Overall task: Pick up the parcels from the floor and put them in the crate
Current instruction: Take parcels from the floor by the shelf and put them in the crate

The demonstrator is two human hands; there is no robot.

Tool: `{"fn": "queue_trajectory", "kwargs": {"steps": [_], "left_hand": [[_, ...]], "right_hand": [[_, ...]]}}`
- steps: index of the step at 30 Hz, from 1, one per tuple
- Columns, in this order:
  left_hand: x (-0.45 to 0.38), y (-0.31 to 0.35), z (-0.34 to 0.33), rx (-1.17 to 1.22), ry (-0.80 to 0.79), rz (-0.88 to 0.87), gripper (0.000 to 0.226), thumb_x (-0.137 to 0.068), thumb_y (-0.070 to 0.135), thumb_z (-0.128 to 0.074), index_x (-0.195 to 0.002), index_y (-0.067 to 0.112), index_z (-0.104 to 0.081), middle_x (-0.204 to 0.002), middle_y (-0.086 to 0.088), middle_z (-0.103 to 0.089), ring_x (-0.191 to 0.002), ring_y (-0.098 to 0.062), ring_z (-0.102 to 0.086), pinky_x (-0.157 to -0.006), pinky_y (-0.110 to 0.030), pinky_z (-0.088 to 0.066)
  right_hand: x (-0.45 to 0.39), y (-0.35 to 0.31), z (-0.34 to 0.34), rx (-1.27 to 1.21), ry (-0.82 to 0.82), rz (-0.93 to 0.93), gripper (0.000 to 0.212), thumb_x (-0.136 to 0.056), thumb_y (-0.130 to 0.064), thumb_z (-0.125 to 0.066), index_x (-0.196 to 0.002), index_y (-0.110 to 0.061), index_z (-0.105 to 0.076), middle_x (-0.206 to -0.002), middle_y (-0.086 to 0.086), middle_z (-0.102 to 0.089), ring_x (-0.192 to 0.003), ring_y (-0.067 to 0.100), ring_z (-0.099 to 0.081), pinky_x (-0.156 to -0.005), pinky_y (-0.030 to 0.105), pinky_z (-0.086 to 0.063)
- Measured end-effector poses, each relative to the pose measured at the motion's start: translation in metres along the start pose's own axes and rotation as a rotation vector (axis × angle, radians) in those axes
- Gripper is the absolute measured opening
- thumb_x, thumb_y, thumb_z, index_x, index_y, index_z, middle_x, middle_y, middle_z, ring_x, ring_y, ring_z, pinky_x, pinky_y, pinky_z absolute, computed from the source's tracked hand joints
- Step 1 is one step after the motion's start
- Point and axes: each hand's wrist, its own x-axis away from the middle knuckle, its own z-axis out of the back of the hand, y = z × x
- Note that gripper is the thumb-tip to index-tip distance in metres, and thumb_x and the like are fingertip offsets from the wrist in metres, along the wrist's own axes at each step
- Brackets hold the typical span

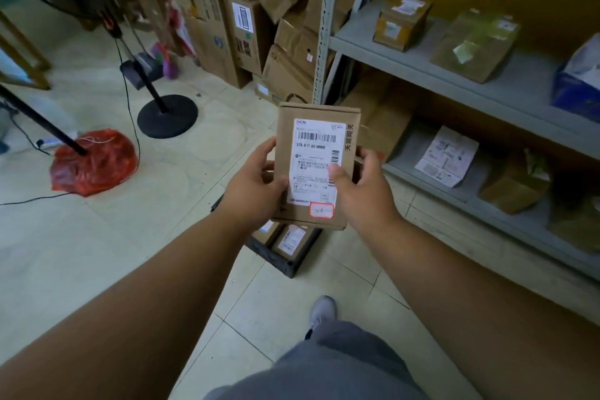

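1. We hold one flat cardboard parcel (316, 166) upright in the air, its white shipping label facing us and a small red-bordered sticker at its lower right corner.
2. Our left hand (256, 182) grips the parcel's left edge, thumb curled onto the front beside the label and fingers wrapped behind.
3. Our right hand (360, 185) grips the right edge the same way, thumb pressed on the label, fingers curled round the back.
4. Directly beneath the parcel a dark crate (285, 261) sits on the tiled floor (136, 230); we count two labelled parcels inside it, though the held parcel hides most of the crate.
5. One grey shoe (323, 310) and a grey trouser leg show at the bottom, just short of the crate's near corner.
6. To the right a grey metal shelf unit (418, 52) carries boxes: we count two cardboard boxes and part of one blue-and-white box on its upper shelf, and one printed sheet plus cardboard boxes on the lower.
7. Behind, a heap of cardboard cartons (246, 26) leans against the yellow wall.
8. To the left stand one round black stand base (167, 115) and one red plastic bag (94, 162).
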Motion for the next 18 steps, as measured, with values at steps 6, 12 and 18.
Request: {"fn": "queue_trajectory", "kwargs": {"steps": [6, 12, 18], "left_hand": [[-0.059, -0.001, 0.012, -0.010, -0.016, 0.090, 0.065, -0.095, 0.009, -0.057, -0.141, 0.052, -0.039, -0.098, 0.015, -0.066, -0.087, -0.005, -0.067, -0.075, -0.036, -0.061], [-0.114, -0.015, 0.030, -0.032, -0.160, 0.141, 0.070, -0.094, 0.014, -0.057, -0.142, 0.059, -0.034, -0.107, 0.019, -0.066, -0.099, -0.008, -0.064, -0.087, -0.040, -0.058], [-0.182, -0.051, 0.036, -0.002, -0.353, 0.135, 0.069, -0.092, 0.003, -0.049, -0.140, 0.052, -0.042, -0.114, 0.009, -0.071, -0.104, -0.014, -0.069, -0.083, -0.037, -0.059]], "right_hand": [[-0.064, 0.011, -0.039, 0.124, 0.036, -0.069, 0.018, -0.101, -0.024, -0.053, -0.118, -0.026, -0.050, -0.118, -0.003, -0.065, -0.097, 0.017, -0.065, -0.075, 0.029, -0.050], [-0.096, 0.020, -0.071, 0.164, 0.135, -0.091, 0.024, -0.101, -0.027, -0.049, -0.123, -0.034, -0.055, -0.122, -0.001, -0.062, -0.097, 0.016, -0.065, -0.078, 0.031, -0.054], [-0.121, 0.027, -0.106, 0.182, 0.320, -0.198, 0.035, -0.100, -0.022, -0.047, -0.133, -0.029, -0.056, -0.125, -0.002, -0.066, -0.107, 0.019, -0.066, -0.092, 0.040, -0.056]]}}
